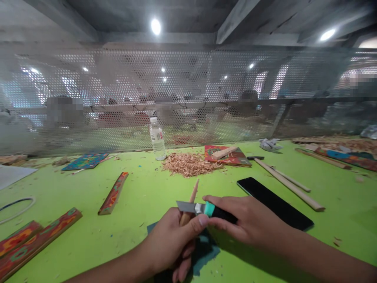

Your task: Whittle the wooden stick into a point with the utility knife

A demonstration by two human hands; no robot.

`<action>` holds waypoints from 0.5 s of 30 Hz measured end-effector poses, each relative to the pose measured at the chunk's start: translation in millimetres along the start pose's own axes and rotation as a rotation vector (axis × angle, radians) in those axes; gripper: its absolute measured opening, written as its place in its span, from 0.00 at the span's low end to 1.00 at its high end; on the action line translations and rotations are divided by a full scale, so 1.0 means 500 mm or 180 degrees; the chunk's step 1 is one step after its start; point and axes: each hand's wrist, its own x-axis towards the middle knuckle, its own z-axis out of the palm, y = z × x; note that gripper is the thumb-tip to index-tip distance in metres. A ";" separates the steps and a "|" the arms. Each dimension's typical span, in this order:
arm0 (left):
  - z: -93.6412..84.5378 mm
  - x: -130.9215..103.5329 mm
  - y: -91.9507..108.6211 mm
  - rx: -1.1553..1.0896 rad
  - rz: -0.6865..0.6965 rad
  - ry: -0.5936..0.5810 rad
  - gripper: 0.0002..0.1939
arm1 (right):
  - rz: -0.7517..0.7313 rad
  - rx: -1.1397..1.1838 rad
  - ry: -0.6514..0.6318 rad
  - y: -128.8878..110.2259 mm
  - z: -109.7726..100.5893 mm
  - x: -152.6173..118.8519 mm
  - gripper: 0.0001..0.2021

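Note:
My left hand [173,239] is wrapped round a slim wooden stick [193,192], whose pointed end sticks up and away from me. In my right hand [244,216] is a knife [219,212] with a black and teal handle. Its blade points left and lies across the stick, just above the left fingers. The left thumb rests close to the base of the blade. Beneath my left hand lies a dark green cloth [206,251], partly hidden by the hand.
Wood shavings [190,164] lie heaped beyond the stick, beside a water bottle [158,140]. A black phone [273,202] and a hammer [290,185] are at the right. Painted strips [113,193] lie left. A perforated screen [182,90] stands behind the green table [135,224].

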 end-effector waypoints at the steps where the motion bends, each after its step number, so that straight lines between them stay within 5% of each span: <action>1: 0.000 -0.002 0.003 0.0009 -0.0004 0.0004 0.33 | -0.0028 0.0008 -0.0075 -0.002 -0.001 0.000 0.22; 15: 0.019 -0.007 0.008 0.0373 0.0029 0.0443 0.34 | -0.0071 -0.0424 0.0139 -0.005 0.022 -0.014 0.30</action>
